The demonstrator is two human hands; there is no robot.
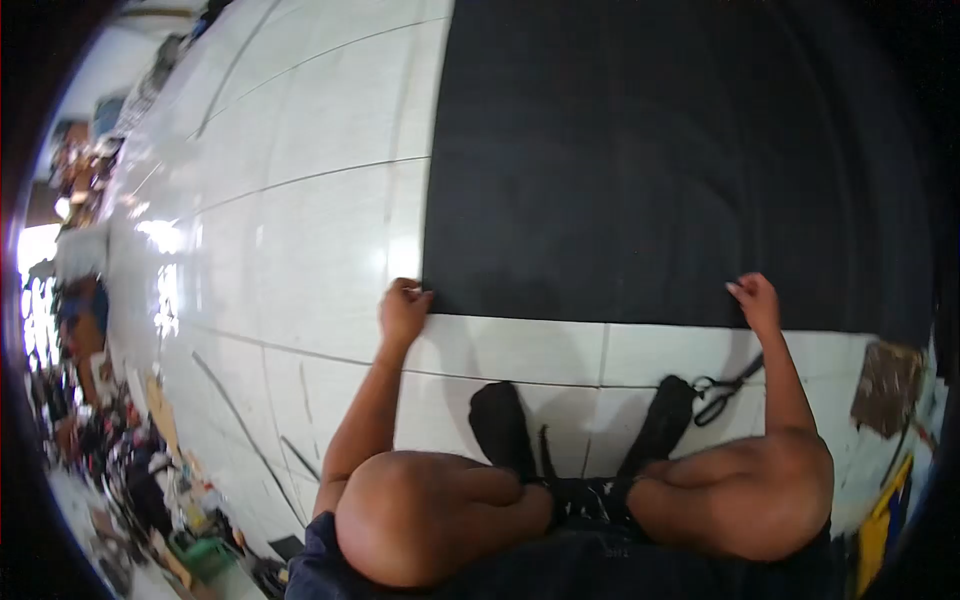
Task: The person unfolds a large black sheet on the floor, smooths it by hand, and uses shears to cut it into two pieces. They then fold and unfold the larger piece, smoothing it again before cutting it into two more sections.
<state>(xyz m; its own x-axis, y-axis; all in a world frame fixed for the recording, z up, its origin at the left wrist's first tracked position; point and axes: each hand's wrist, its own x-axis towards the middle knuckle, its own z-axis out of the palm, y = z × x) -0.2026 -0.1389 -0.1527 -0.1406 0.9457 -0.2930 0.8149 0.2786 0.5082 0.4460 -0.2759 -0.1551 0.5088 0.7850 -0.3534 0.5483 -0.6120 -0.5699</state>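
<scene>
A large sheet of black fabric lies flat over the white tiles, its near edge running across in front of my feet. At its near left corner is my left hand, the fingers closed in a pinch on the fabric's edge. My right hand reaches over the near edge farther right. Its thumb and fingers are bent together just above or on the cloth; what they hold, if anything, is too small to make out. Black-handled scissors lie on the floor beside my right foot, partly hidden by my right forearm.
My feet in dark socks rest on the white tile floor between my hands. A brown block-like object sits at the right. Cluttered goods line the left side, with dark strips lying on the tiles near them.
</scene>
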